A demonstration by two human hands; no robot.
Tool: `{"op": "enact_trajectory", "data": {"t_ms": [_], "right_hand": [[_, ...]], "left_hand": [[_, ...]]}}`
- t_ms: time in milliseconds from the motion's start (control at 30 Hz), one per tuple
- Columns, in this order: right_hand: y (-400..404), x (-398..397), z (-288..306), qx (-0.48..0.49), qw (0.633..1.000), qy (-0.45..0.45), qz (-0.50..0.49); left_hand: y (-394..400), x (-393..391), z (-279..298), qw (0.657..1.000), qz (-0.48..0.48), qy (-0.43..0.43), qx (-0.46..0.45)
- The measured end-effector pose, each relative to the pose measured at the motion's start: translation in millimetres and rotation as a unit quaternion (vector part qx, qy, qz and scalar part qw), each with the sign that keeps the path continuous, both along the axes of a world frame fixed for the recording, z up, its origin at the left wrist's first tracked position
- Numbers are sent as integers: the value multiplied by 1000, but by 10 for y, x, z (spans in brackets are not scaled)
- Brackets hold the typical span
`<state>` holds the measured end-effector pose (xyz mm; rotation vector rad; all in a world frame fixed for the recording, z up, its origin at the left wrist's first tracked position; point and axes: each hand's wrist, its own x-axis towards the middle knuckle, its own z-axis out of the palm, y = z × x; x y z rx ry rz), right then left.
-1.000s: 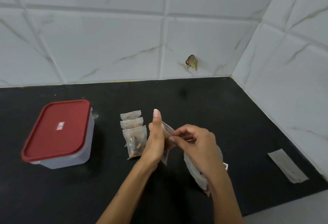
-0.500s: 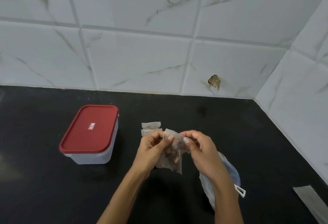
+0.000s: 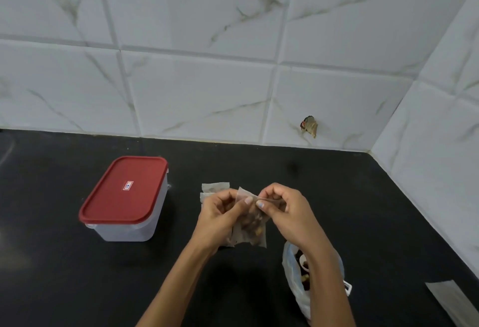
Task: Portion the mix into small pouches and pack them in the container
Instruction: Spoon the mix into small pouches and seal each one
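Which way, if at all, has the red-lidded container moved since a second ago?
No. The container keeps its gap left of the stacked pouches on the counter; only the camera shifted.

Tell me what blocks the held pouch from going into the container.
The red lid is on the container, so the way in is shut. Both the left hand and right hand pinch the pouch, so neither is free to lift it. The counter between shows nothing else.
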<state>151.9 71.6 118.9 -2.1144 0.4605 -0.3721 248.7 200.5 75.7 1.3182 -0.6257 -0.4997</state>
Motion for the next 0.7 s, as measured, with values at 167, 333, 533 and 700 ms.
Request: {"op": "enact_trajectory", "data": {"t_ms": [167,333,533,700], "right_hand": [[-2,108,-5,-6,999,34,25],[-5,201,6,56,998,-13,6],[8,226,-36,72,997,-1,35],[9,224,-48,70,997,-3,46]], "left_hand": [[-10,98,13,1000,-21,8,8],[15,194,44,999,-41,34,5],[23,241,2,999,-17,28,2],[42,215,-21,1000,3,29,-9]]}}
